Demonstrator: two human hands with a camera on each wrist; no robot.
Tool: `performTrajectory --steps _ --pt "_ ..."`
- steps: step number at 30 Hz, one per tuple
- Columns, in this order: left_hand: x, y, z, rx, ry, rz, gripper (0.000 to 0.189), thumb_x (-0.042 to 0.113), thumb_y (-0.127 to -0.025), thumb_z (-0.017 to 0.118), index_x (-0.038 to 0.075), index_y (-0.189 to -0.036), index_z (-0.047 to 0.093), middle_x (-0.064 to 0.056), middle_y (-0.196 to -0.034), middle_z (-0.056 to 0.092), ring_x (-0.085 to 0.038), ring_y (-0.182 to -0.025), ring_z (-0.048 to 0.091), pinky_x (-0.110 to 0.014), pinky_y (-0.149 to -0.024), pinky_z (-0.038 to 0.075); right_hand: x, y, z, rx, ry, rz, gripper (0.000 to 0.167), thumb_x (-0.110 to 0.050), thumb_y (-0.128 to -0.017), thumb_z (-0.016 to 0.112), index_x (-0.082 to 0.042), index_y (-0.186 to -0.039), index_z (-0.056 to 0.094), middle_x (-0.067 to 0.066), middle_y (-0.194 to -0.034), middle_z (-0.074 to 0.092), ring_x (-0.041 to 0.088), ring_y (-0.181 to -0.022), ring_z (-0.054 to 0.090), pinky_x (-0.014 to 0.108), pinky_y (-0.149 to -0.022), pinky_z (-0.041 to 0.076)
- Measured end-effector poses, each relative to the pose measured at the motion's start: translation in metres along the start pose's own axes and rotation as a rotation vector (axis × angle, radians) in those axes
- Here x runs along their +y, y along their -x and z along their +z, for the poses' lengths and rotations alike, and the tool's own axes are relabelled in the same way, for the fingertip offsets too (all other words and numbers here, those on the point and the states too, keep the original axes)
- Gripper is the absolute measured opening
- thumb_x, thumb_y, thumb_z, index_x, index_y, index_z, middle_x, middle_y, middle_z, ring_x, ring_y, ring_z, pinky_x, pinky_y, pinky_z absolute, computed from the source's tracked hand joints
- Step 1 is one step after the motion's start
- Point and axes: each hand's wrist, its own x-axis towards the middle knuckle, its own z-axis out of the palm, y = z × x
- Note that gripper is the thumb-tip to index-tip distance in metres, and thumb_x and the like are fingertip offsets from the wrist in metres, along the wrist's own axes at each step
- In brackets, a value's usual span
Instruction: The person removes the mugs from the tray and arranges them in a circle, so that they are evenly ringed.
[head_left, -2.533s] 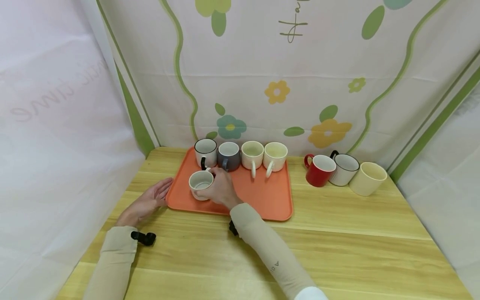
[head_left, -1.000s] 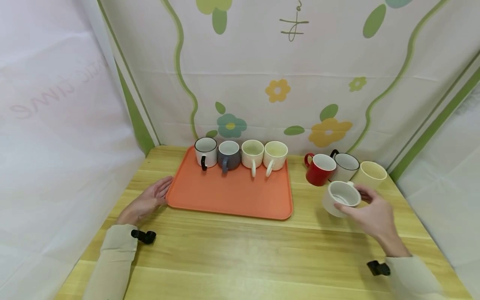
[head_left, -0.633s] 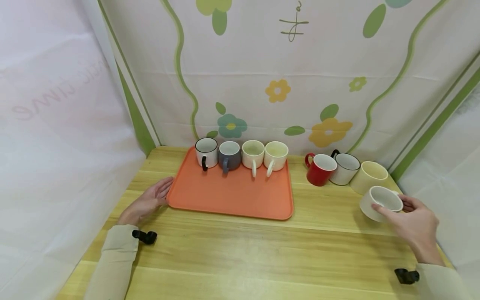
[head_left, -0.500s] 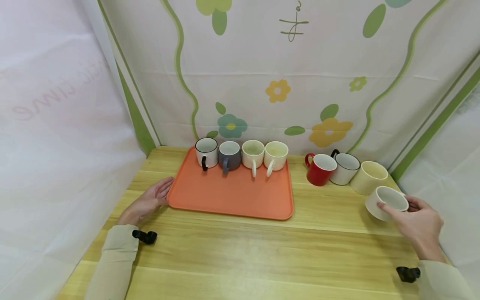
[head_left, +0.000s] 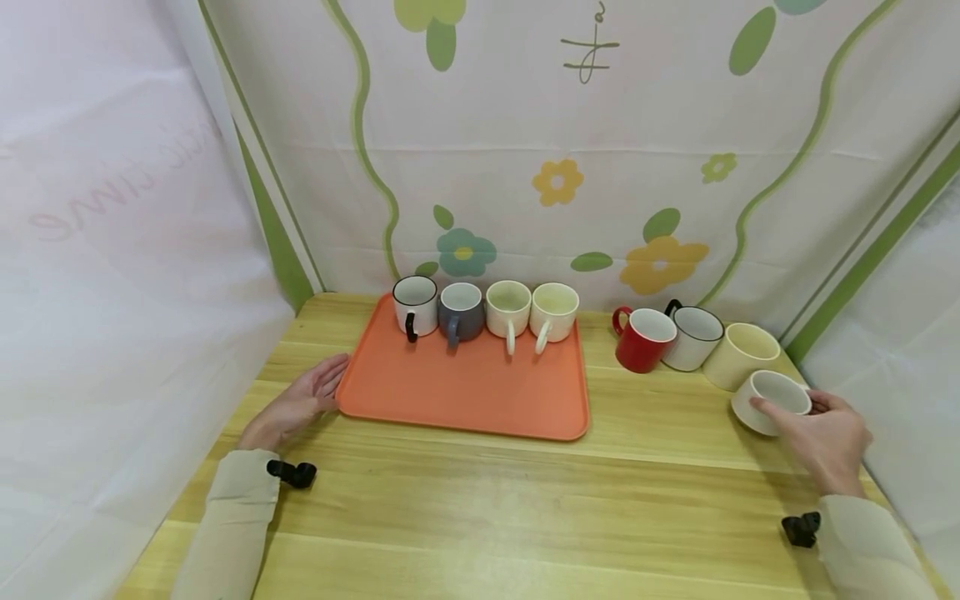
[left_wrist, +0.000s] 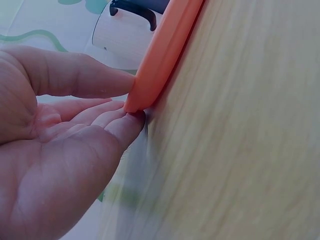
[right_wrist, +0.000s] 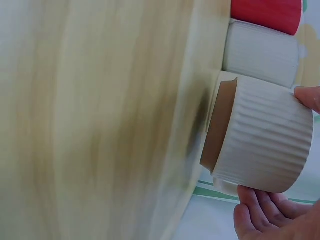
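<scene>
My right hand (head_left: 828,437) grips a white ribbed mug (right_wrist: 270,135), thumb at its rim and fingers around the handle side. The mug's bare brown base shows in the right wrist view, close over the table. In the head view this mug stands just in front of a pale yellow mug (head_left: 741,358), overlapping it. My left hand (head_left: 300,400) is at the left edge of an orange tray (head_left: 465,392). Its fingers are fairly straight, with thumb and fingertips touching the tray's rim in the left wrist view.
Along the tray's back stand a black-rimmed white mug (head_left: 416,312), a grey-blue mug (head_left: 465,321) and two cream mugs. A red mug (head_left: 637,350) and another black-rimmed mug (head_left: 686,350) stand beside the yellow one. A patterned curtain (head_left: 480,125) hangs behind the table.
My right hand has carried the white ribbed mug from the tray to the table's right side, lately lowering it slightly near the yellow mug. My left hand stays at the tray.
</scene>
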Motion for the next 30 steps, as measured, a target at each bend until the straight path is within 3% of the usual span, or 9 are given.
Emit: performTrajectory --steps 8,14,18,24,30 --pt "-0.001 -0.001 0.001 -0.001 -0.007 -0.004 0.098 -0.023 -0.090 0.049 0.001 -0.169 -0.003 -0.021 -0.178 -0.005 -0.044 -0.164 -0.003 -0.007 -0.105 0.046 0.002 -0.003 0.010 0.052 0.001 0.020 0.091 -0.053 -0.072 0.094 -0.005 -0.143 0.063 -0.020 -0.094 0.055 -0.001 -0.086 0.046 0.020 -0.077 0.035" --pt "0.000 0.000 0.001 0.007 -0.003 -0.006 0.098 -0.023 -0.090 0.049 0.001 -0.169 -0.003 -0.020 -0.178 -0.005 -0.044 -0.163 -0.003 -0.007 -0.104 0.046 0.000 -0.003 0.016 0.061 0.041 -0.009 0.098 -0.053 -0.074 0.091 0.001 -0.148 0.057 0.016 -0.125 0.066 0.029 -0.109 0.055 0.028 -0.083 0.033" --pt "0.001 0.000 0.001 0.003 -0.014 0.001 0.098 -0.023 -0.090 0.049 0.000 -0.169 -0.003 -0.021 -0.178 -0.005 -0.045 -0.163 -0.003 -0.006 -0.104 0.044 -0.002 -0.002 0.016 0.057 0.051 -0.034 0.098 -0.053 -0.077 0.088 0.005 -0.149 0.054 0.027 -0.139 0.061 0.042 -0.123 0.050 0.044 -0.093 0.032" --pt "0.000 0.000 0.000 -0.003 -0.021 0.003 0.097 -0.023 -0.090 0.048 0.000 -0.169 -0.003 -0.021 -0.178 -0.005 -0.045 -0.163 -0.004 -0.005 -0.105 0.043 -0.002 -0.001 0.014 0.063 0.052 -0.059 0.095 -0.050 -0.080 0.085 0.009 -0.147 0.054 0.033 -0.142 0.058 0.051 -0.127 0.048 0.058 -0.103 0.032" --pt "0.001 -0.001 0.000 -0.001 -0.022 -0.001 0.098 -0.023 -0.090 0.049 0.001 -0.169 -0.004 -0.021 -0.178 -0.005 -0.044 -0.163 -0.003 -0.005 -0.104 0.045 -0.009 0.001 0.002 0.006 0.121 -0.135 0.099 -0.053 -0.085 0.081 0.015 -0.148 0.046 0.040 -0.145 0.052 0.057 -0.131 0.046 0.066 -0.114 0.028"
